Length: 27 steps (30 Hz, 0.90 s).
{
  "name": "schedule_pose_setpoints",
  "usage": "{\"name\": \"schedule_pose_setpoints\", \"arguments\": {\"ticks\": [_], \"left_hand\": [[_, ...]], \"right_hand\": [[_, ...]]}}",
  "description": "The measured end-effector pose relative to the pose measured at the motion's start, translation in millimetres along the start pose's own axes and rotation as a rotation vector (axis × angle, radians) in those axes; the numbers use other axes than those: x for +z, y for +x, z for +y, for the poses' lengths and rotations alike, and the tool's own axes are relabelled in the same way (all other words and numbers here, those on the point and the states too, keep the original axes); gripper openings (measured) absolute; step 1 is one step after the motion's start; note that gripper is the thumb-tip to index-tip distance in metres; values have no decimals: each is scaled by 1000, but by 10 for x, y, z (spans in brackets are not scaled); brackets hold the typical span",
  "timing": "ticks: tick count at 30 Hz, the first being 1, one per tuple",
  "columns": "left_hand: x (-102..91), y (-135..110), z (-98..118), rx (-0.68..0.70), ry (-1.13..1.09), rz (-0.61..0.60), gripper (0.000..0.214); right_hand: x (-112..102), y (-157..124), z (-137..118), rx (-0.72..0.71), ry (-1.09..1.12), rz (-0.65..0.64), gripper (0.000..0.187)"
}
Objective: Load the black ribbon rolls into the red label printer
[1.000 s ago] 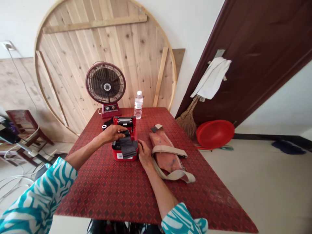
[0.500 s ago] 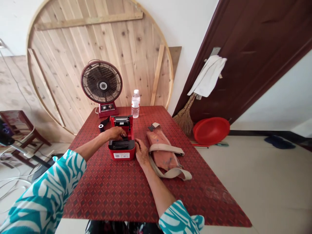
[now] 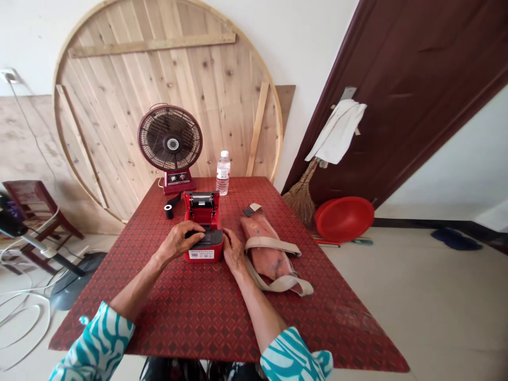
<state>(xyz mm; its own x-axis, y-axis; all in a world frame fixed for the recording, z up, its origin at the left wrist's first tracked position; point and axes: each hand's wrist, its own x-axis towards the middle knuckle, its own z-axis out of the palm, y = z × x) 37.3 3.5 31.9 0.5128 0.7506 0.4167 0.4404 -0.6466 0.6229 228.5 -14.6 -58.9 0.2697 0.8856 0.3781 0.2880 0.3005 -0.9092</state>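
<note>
While our left hand (image 3: 183, 239) bends over the boxy red-and-black plastic machine (image 3: 212, 238), its fingers sit bunched; whether they pinch anything, we cannot tell. Our right hand (image 3: 234, 252) lies along the machine's right wall, its grip too hidden for us to judge. Machine stands on the red diamond-patterned tabletop (image 3: 198, 312), hinged lid (image 3: 203, 201) upright. Behind and left of the machine we note a small black roll with white core (image 3: 169, 214); farther behind, a round-headed dark-red fan (image 3: 170, 142) and a clear, white-capped plastic bottle (image 3: 223, 177). Right of the machine: a flat, faded orange-red bag (image 3: 260, 227), beige-strapped.
</note>
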Motion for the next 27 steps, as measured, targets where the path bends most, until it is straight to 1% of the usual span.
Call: {"name": "schedule_pose_setpoints", "arguments": {"ticks": [3,7,10,12,14,17,20,22,24,27], "left_hand": [[88,-67,-8,30,-17,118,18],[196,-154,-41,9,-13,284,17],[255,-217,-58,28,6,332,20],[281,-251,-59,68,33,342,20],[301,-281,-55,124,58,354,17],[327,-315,-51,185,101,383,16],[354,-334,-60,195,145,414,14],[370,-338,-72,201,169,427,17],[382,-340,-84,206,188,441,25],[389,-345,-96,203,202,475,45]], "right_hand": [[0,4,-20,9,8,7,31],[-4,-27,-22,26,11,-12,32],[-23,-47,33,17,3,-11,33],[-48,-1,72,10,-1,28,35],[-73,131,71,24,11,80,40],[-68,473,-48,79,88,127,48],[5,850,-248,104,145,116,53],[74,1028,-360,84,154,57,51],[137,1112,-430,53,156,31,50],[176,1060,-470,-12,160,68,48]]}}
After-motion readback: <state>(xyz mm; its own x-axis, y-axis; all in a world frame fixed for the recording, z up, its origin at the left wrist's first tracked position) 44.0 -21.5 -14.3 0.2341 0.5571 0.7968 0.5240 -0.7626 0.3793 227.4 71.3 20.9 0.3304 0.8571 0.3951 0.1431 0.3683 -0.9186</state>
